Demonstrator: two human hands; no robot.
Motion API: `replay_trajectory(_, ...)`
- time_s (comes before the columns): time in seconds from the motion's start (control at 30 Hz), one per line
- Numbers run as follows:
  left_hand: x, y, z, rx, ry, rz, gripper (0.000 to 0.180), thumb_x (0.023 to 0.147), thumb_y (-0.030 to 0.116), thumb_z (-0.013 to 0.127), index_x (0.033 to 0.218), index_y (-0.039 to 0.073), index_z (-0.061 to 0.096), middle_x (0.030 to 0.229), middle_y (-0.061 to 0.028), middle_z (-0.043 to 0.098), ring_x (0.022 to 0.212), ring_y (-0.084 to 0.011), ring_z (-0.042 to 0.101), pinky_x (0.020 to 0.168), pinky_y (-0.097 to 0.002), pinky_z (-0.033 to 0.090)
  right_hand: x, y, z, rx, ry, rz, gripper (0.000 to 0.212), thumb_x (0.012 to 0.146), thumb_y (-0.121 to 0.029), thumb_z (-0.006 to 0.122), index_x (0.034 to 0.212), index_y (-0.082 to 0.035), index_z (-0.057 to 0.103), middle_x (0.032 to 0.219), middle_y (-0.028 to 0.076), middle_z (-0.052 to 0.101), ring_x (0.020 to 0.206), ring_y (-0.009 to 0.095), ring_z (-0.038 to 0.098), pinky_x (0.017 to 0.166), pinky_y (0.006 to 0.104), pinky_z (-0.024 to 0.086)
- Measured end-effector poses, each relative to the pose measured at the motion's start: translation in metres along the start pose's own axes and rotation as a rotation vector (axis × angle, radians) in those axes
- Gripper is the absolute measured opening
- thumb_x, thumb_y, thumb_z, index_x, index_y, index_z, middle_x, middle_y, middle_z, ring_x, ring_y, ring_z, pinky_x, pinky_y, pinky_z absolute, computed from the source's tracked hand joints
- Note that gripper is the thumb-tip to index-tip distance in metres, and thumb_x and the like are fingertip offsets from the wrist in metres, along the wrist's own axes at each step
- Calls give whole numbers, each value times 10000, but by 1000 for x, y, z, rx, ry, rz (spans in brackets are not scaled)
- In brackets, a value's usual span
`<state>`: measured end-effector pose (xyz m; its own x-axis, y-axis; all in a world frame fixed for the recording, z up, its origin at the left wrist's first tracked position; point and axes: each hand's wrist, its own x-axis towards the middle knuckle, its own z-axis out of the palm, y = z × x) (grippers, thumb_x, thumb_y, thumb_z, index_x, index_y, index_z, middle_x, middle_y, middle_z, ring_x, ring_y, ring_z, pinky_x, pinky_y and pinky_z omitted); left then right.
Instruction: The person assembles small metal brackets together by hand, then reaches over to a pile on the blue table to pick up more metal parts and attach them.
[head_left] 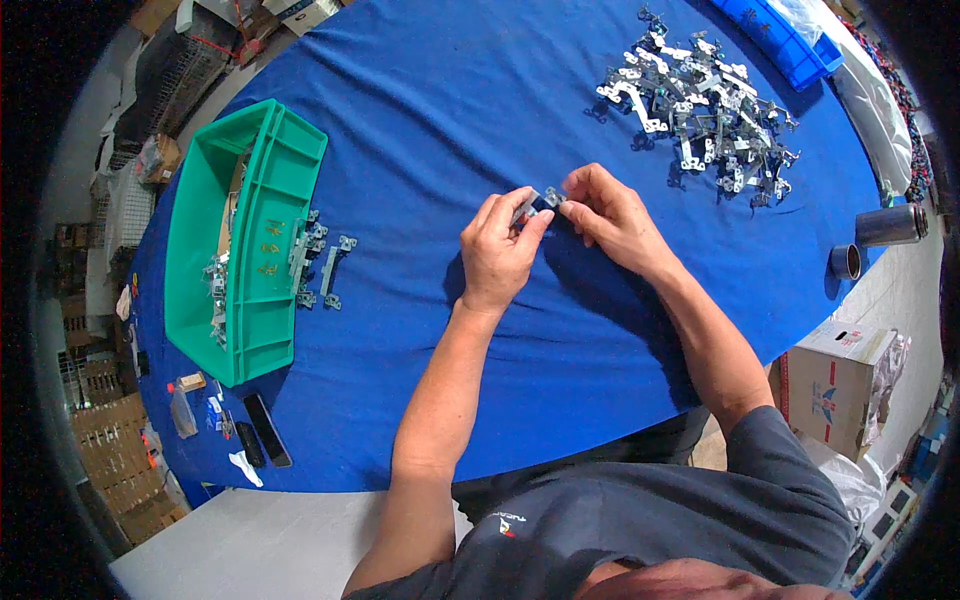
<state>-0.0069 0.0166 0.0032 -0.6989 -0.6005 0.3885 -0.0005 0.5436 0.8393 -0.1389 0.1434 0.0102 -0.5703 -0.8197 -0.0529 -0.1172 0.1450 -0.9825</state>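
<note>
Metal bracket [552,197], one: long axis slanting up rightward from left hand [496,255], which pinches it; right hand [620,223] nearer the far end, fingers curled, grip unclear.

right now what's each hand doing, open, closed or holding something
Left hand: closed, holding a small metal bracket.
Right hand: partly closed at the bracket's end; whether it grips cannot be told.

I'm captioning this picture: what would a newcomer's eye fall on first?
Probably the bright green bin on the left of the blue tablecloth, then the heap of metal brackets at upper right. Between them, the left hand holds a small metal bracket, the right hand at its right end.
</note>
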Motion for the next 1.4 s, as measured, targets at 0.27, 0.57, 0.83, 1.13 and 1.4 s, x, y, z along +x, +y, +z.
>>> replay_trajectory(0.27, 0, -2, 0, 52, -52, 113, 284, 808, 96, 785, 1051, -5, 680, 815, -72, 636, 660, -121, 587, 580, -266, 469, 6, 8, 0, -309, 148, -452, 136, 961, -136, 613, 1037, -24, 627, 767, 6, 593, 617, 70, 534, 542, 232, 434)
replay_trajectory(0.57, 0, 0, -2, -2, 80, 2, 288, 820, 99, 782, 1068, -8, 682, 820, -58, 634, 669, -115, 577, 588, -263, 471, -1, -8, -4, 76, -77, 106, 192, 979, -210, 602, 1009, -27, 650, 782, -3, 636, 615, 52, 533, 493, 217, 422)
replay_trajectory(0.83, 0, -1, -3, -20, 38, -32, 268, 827, 94, 774, 1059, -8, 686, 834, -63, 643, 685, -118, 585, 606, -262, 477, -2, -13, -3, -60, -63, 53, 152, 955, -156, 625, 991, -10, 647, 755, 8, 622, 634, 66, 526, 563, 253, 439)
replay_trajectory(1.13, 0, 1, -1, 49, -14, 16, 277, 818, 66, 769, 1069, -15, 683, 837, -70, 643, 683, -126, 584, 610, -275, 476, -1, -2, 1, 16, -40, -38, 249, 943, -167, 648, 1122, -18, 561, 784, 60, 646, 623, 100, 569, 524, 282, 467)
replay_trajectory(1.4, -1, 0, -2, 70, -43, 75, 264, 817, 80, 767, 1054, -9, 691, 820, -87, 638, 667, -153, 596, 608, -284, 483, 5, 10, 8, -187, 124, -350, 129, 918, -156, 648, 963, -36, 641, 873, 132, 596, 825, 271, 602, 742, 371, 486)
